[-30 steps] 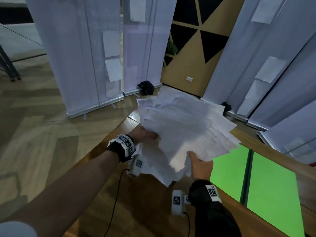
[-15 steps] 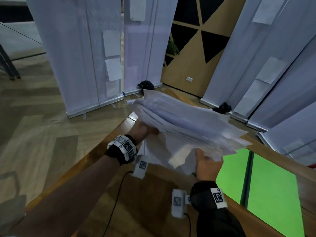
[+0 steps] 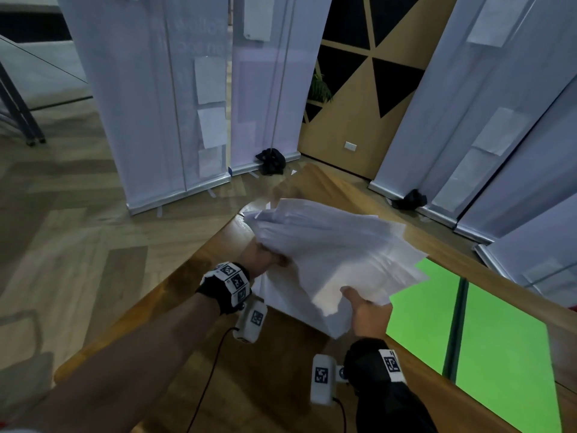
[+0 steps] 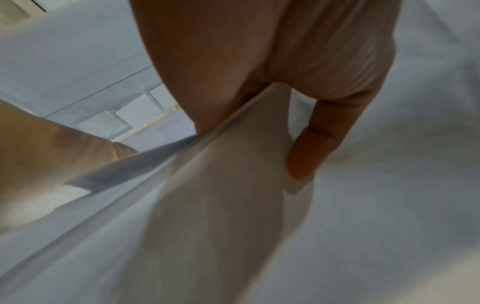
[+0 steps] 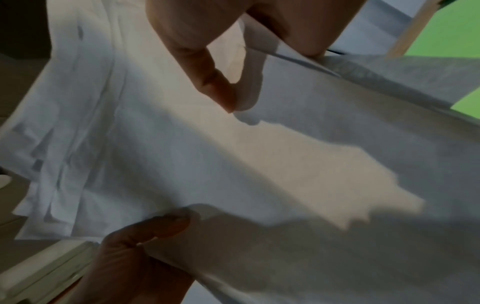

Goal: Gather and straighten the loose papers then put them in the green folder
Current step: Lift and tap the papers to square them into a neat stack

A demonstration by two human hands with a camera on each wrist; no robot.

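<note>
I've tipped the papers (image 3: 337, 254) flatter beside the green folder (image 3: 499, 348); left hand (image 3: 265, 259) and right hand (image 3: 367, 310) pinch opposite edges of the floppy, slippery sheets.

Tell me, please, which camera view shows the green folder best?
The head view: the green folder lies open on the table, both panels and the dark spine visible. The right wrist view catches only green slivers beyond the papers. The left wrist view shows none of it.

white papers (image 3: 337, 254), green folder (image 3: 499, 345), brown table (image 3: 187, 364)
</note>
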